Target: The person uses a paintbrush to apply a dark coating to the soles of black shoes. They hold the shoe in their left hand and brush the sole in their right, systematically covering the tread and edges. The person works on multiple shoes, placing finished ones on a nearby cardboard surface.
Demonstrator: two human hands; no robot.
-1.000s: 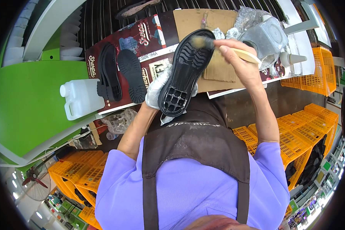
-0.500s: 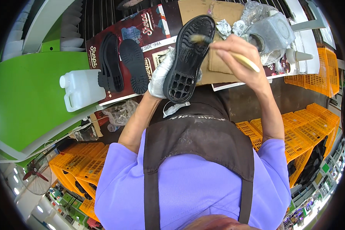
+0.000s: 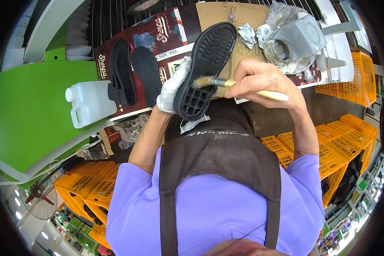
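Observation:
A black shoe sole (image 3: pixel 211 53) is held up in front of me, its ribbed and gridded inner side facing up. My left hand (image 3: pixel 174 87), in a white glove, is closed around its left edge; the fingers beneath are hidden. My bare right hand (image 3: pixel 264 83) grips a paintbrush (image 3: pixel 269 95) by its pale wooden handle. The bristles touch the sole near the grid of square hollows at the heel. More black soles (image 3: pixel 123 72) lie to the left, with one flat sole (image 3: pixel 147 74) beside them on dark red printed cardboard (image 3: pixel 134 36).
A white jug (image 3: pixel 89 104) stands at left by a green machine surface (image 3: pixel 34 106). At right are a clear square plastic container (image 3: pixel 303 38), crumpled wrap (image 3: pixel 281 15) and a nozzle bottle (image 3: pixel 330 63). Brown cardboard (image 3: pixel 249 13) lies under the work. Orange crates (image 3: pixel 333 145) stack on both sides.
The brush has moved from the middle of the sole down to its heel end, my right hand with it. The sole and left hand have shifted slightly left and nearer.

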